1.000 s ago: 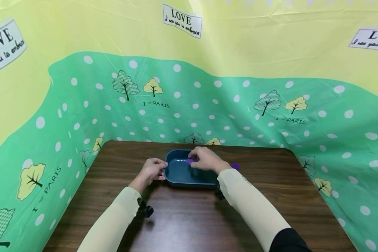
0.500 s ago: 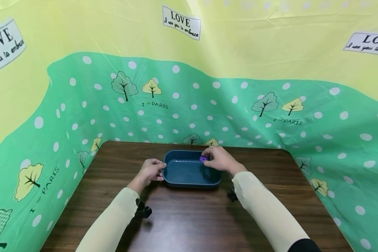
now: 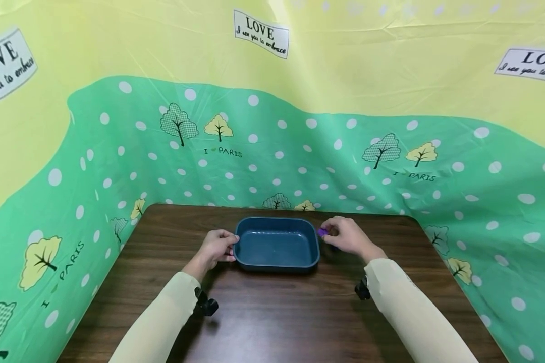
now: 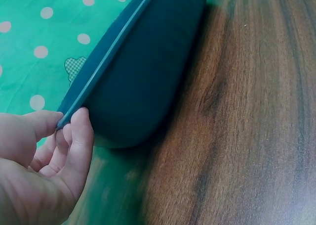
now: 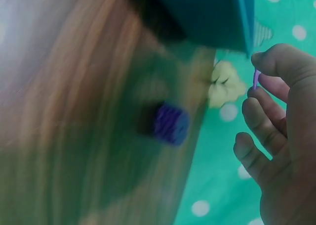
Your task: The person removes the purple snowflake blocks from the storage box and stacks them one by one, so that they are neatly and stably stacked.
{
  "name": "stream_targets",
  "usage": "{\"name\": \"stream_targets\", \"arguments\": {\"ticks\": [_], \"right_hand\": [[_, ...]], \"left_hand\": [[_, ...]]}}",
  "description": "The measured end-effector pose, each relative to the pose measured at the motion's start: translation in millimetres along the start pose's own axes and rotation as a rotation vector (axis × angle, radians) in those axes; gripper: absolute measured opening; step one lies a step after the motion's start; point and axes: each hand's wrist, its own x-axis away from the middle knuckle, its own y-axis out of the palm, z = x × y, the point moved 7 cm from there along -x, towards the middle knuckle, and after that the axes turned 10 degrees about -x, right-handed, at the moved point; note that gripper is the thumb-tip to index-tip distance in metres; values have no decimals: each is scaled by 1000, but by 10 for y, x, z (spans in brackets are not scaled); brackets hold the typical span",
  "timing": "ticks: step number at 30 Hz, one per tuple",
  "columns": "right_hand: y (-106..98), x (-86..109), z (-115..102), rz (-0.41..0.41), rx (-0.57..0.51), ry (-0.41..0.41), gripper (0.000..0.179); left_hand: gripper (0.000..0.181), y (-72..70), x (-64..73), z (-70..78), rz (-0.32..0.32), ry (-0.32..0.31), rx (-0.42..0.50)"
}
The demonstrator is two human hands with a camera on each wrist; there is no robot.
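Observation:
A dark blue rectangular tray [image 3: 276, 243] sits on the table, and its visible inside holds nothing. My left hand [image 3: 216, 247] pinches its left rim between thumb and fingers, as the left wrist view shows closely on the rim [image 4: 101, 62]. My right hand [image 3: 348, 237] is just beyond the tray's right edge. Its thumb and fingertips pinch a thin purple disc [image 3: 322, 232], seen edge-on as a purple sliver [image 5: 256, 79] in the right wrist view. Below that hand stands a small purple stack [image 5: 170, 124] with ridged sides on the table, hidden by the hand in the head view.
The brown wood-grain table [image 3: 272, 312] reaches to a green and yellow patterned cloth [image 3: 272, 151] hung behind and at both sides. Black wrist cameras, such as the left one [image 3: 207, 304], stick out below both forearms.
My right hand has carried the purple disc from over the tray rightward past its right edge. The left hand stays on the rim, and the tray has hardly moved.

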Motion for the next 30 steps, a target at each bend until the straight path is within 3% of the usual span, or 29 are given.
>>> {"name": "stream_targets", "arguments": {"ticks": [16, 30], "right_hand": [[23, 279, 546, 65, 78, 75, 24], [81, 301, 662, 34, 91, 131, 23]], "left_hand": [[19, -5, 0, -37, -4, -12, 17], [19, -4, 15, -28, -3, -9, 14]]}}
